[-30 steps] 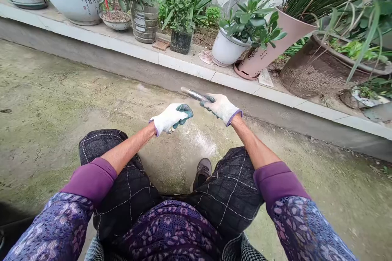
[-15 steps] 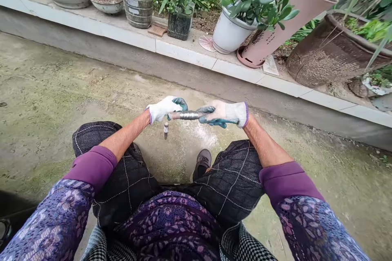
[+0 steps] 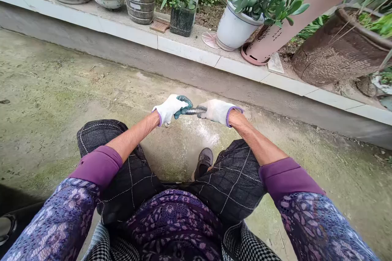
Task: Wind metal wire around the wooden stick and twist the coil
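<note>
Both my hands wear white knit gloves with dark teal palms and purple cuffs. Between them is a short rod (image 3: pixel 194 111) with a shiny, silvery, ridged middle like wound wire. My left hand (image 3: pixel 174 108) curls its fingers around the rod's left end. On the right end, my right hand (image 3: pixel 215 111) closes with the back of the glove turned up. Both ends are hidden in the gloves. A small shiny bit (image 3: pixel 167 124) shows just under my left glove; I cannot make out what it belongs to.
Concrete ground (image 3: pixel 171 151) with whitish powder (image 3: pixel 205 132) lies below my hands, between my knees. Ahead runs a low tiled ledge (image 3: pixel 186 51) with several potted plants, including a white pot (image 3: pixel 235 28), a tilted pink pot (image 3: pixel 284 28) and a large brown pot (image 3: pixel 333 49).
My hands have come closer together, covering more of the rod. My right hand has rolled over, its back now up. The small cylinder hanging under my left hand is now mostly hidden.
</note>
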A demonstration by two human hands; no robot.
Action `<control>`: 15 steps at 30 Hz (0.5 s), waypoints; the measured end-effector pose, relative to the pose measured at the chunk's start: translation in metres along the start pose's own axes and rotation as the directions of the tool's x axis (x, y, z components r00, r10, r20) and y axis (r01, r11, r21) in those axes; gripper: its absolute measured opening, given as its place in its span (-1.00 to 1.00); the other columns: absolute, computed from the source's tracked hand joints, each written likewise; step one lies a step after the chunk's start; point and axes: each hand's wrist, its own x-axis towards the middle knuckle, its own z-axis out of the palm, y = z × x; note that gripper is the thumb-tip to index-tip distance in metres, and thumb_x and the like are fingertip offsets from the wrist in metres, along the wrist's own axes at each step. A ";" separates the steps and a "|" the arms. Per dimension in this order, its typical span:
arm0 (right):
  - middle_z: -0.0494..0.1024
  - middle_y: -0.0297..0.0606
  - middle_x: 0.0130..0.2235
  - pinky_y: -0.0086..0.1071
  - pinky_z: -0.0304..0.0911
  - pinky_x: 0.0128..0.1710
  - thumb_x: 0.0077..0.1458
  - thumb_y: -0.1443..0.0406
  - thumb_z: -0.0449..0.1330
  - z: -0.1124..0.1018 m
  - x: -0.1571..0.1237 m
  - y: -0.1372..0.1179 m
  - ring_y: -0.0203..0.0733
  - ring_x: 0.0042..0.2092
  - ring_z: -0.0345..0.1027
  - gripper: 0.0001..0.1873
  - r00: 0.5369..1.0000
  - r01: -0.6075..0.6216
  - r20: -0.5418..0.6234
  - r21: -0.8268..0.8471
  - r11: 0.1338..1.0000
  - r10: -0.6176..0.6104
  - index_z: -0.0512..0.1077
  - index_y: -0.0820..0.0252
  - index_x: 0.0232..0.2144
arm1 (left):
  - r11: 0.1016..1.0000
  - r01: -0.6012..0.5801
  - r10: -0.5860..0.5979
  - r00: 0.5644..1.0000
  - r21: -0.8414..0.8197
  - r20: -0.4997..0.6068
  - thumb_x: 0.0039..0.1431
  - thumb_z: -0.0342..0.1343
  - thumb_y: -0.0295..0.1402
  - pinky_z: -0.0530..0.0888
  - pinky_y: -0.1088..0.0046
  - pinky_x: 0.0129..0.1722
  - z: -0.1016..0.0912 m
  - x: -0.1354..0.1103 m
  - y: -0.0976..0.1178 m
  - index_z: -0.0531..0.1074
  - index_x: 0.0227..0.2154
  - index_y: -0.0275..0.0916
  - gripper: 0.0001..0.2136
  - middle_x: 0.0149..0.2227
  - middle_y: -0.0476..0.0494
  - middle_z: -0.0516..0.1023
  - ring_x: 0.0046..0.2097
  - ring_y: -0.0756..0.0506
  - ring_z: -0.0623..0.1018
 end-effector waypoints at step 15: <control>0.40 -0.40 -0.50 -0.47 0.08 -0.52 0.07 0.22 0.17 -0.020 -0.003 0.006 -0.38 -0.53 0.16 -0.69 0.968 0.060 -0.252 0.191 0.980 -0.010 0.53 0.19 -0.14 | 0.964 -0.036 0.053 0.997 -0.262 0.060 0.14 0.11 -0.43 0.32 0.58 -0.67 0.011 -0.007 0.003 0.44 -0.29 -0.31 -0.91 -0.60 0.07 0.42 -0.67 0.12 0.27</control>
